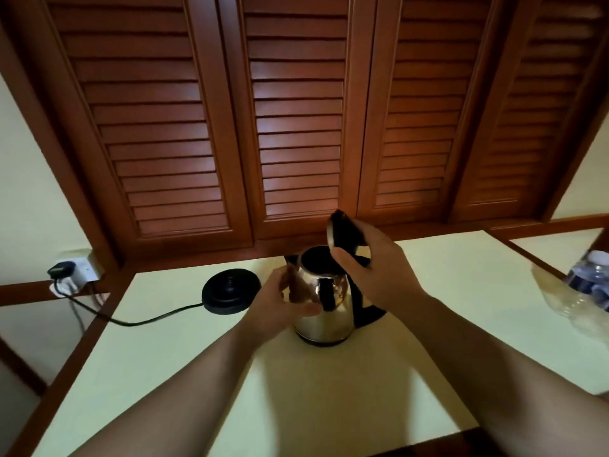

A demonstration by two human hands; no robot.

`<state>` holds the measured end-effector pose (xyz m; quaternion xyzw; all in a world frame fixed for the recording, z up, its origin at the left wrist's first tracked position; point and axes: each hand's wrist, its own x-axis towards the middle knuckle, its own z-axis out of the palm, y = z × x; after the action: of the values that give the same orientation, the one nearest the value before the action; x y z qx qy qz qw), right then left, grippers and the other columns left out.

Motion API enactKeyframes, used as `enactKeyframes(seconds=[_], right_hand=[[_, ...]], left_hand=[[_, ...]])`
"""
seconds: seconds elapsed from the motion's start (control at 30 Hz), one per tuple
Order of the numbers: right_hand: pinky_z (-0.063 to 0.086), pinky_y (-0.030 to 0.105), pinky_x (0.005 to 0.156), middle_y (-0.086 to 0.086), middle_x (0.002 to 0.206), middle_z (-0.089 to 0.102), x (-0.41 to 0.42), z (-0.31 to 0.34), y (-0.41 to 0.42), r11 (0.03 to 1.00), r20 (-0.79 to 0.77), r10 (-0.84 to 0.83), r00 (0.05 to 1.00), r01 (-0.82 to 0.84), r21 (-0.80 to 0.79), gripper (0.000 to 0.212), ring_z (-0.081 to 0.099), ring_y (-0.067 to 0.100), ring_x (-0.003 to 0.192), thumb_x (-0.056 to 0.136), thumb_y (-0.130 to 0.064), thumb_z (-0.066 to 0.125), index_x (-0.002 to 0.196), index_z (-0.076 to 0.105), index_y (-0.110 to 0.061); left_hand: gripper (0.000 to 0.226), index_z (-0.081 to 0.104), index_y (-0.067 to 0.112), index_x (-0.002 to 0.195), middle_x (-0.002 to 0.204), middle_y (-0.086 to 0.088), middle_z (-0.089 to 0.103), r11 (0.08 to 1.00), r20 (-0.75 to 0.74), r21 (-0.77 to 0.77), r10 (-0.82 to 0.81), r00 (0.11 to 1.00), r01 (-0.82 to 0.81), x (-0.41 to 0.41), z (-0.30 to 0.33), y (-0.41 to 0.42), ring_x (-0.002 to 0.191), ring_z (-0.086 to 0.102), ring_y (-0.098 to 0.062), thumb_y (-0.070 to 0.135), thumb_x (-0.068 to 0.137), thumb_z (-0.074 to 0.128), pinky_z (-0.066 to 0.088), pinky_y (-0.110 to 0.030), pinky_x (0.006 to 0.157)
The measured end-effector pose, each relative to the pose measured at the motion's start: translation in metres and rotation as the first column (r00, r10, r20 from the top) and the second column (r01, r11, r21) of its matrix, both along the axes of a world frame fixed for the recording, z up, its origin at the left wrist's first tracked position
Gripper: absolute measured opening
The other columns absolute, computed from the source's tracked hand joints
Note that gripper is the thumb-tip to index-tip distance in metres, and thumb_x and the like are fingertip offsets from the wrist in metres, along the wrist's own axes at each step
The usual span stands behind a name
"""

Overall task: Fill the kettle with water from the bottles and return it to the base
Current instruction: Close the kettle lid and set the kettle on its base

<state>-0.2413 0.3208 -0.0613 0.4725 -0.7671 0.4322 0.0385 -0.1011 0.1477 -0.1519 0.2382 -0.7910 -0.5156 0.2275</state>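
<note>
A steel kettle (324, 311) with a black handle stands upright on the pale table (329, 407), off its base. Its black lid (342, 230) is tipped up and its mouth is open. My right hand (372, 275) grips the raised lid from the right, above the handle. Against the kettle's left side rests my left hand (283, 308), fingers curved around the steel body. The round black base (230, 290) lies to the left of the kettle, apart from it. Water bottles (590, 285) in clear plastic wrap sit at the far right edge.
A black cord (131, 319) runs from the base off the table's left edge to a plug (62, 270) in a wall socket. Brown louvred wooden doors (296, 127) stand right behind the table. A second pale surface (553, 249) adjoins at the right.
</note>
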Motion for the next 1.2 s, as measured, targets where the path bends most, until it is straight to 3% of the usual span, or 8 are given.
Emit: enactKeyframes(seconds=[0.17, 0.4, 0.6, 0.73, 0.87, 0.97, 1.1, 1.2], right_hand=[[0.048, 0.046, 0.106, 0.0, 0.137, 0.054, 0.008, -0.001, -0.021, 0.957, -0.242, -0.031, 0.97, 0.098, 0.273, 0.069, 0.052, 0.022, 0.124, 0.088, -0.068, 0.051, 0.146, 0.044, -0.029], [0.047, 0.048, 0.104, -0.002, 0.132, 0.054, 0.006, -0.011, -0.025, 0.942, -0.294, -0.02, 0.956, 0.116, 0.314, 0.071, 0.054, 0.02, 0.119, 0.09, -0.071, 0.029, 0.147, 0.048, -0.033], [0.04, 0.044, 0.114, -0.01, 0.144, 0.053, -0.019, 0.001, -0.024, 0.951, -0.124, 0.143, 0.982, -0.102, 0.293, 0.051, 0.045, 0.012, 0.133, 0.102, -0.053, 0.049, 0.149, 0.048, -0.037], [0.032, 0.032, 0.116, -0.01, 0.157, 0.041, -0.033, -0.009, -0.01, 0.959, -0.14, 0.17, 0.975, -0.132, 0.251, 0.079, 0.033, 0.009, 0.144, 0.089, -0.059, 0.068, 0.157, 0.035, -0.036], [0.04, 0.029, 0.108, -0.014, 0.157, 0.039, -0.042, -0.054, 0.011, 0.995, 0.09, -0.005, 0.996, -0.004, 0.096, 0.113, 0.04, 0.007, 0.138, 0.066, -0.072, 0.08, 0.158, 0.024, -0.038], [0.055, 0.027, 0.093, -0.036, 0.134, 0.051, -0.038, -0.079, 0.017, 1.0, 0.233, 0.0, 0.972, 0.001, -0.004, 0.11, 0.058, 0.006, 0.121, 0.064, -0.05, 0.093, 0.142, 0.018, -0.069], [0.05, 0.03, 0.097, -0.016, 0.134, 0.054, -0.041, -0.093, 0.013, 0.999, 0.34, -0.031, 0.94, 0.041, -0.022, 0.124, 0.056, 0.013, 0.122, 0.061, -0.047, 0.095, 0.158, 0.019, -0.031], [0.049, 0.025, 0.095, -0.019, 0.132, 0.056, -0.045, -0.096, 0.008, 0.999, 0.33, 0.006, 0.944, 0.011, -0.047, 0.113, 0.056, 0.009, 0.12, 0.06, -0.045, 0.096, 0.15, 0.03, -0.032]], left_hand=[[0.078, 0.057, 0.028, 0.126, 0.097, 0.024, 0.071, 0.999, -0.024, 0.028, -0.018, 1.0, 0.019, -0.003, -0.008, -0.006, 0.094, 0.067, 0.004, 0.029, 0.061, 0.1, 0.049, -0.029, 0.093], [0.087, 0.059, 0.03, 0.125, 0.112, 0.013, 0.073, 1.0, -0.016, 0.008, 0.03, 0.999, -0.03, -0.004, -0.008, -0.007, 0.109, 0.069, -0.006, 0.044, 0.05, 0.101, 0.06, -0.032, 0.095], [0.08, 0.056, 0.03, 0.12, 0.114, 0.016, 0.067, 0.987, -0.068, -0.013, 0.158, 0.985, -0.159, -0.006, -0.002, 0.015, 0.105, 0.064, 0.005, 0.031, 0.055, 0.103, 0.054, -0.009, 0.075], [0.092, 0.052, 0.027, 0.129, 0.117, 0.017, 0.065, 0.984, -0.096, 0.022, 0.178, 0.979, -0.176, -0.006, -0.004, 0.022, 0.104, 0.063, 0.01, 0.032, 0.053, 0.103, 0.054, -0.009, 0.077], [0.097, 0.053, 0.027, 0.128, 0.118, 0.007, 0.064, 0.992, -0.025, -0.043, 0.114, 0.993, -0.115, -0.005, -0.004, 0.017, 0.101, 0.066, -0.006, 0.052, 0.047, 0.1, 0.051, -0.016, 0.076], [0.085, 0.047, 0.018, 0.13, 0.103, 0.0, 0.072, 0.998, -0.027, 0.037, 0.049, 0.998, -0.048, -0.005, -0.009, 0.018, 0.091, 0.067, 0.001, 0.015, 0.063, 0.1, 0.05, -0.012, 0.075], [0.093, 0.046, 0.025, 0.137, 0.09, 0.004, 0.076, 0.997, -0.067, 0.069, 0.033, 0.997, -0.029, -0.008, -0.018, 0.016, 0.091, 0.068, -0.001, 0.007, 0.062, 0.098, 0.052, -0.019, 0.08], [0.077, 0.056, 0.016, 0.122, 0.083, -0.003, 0.074, 0.994, -0.076, 0.083, 0.079, 0.994, -0.072, -0.008, -0.02, 0.011, 0.078, 0.068, -0.004, -0.005, 0.06, 0.096, 0.051, -0.015, 0.073]])
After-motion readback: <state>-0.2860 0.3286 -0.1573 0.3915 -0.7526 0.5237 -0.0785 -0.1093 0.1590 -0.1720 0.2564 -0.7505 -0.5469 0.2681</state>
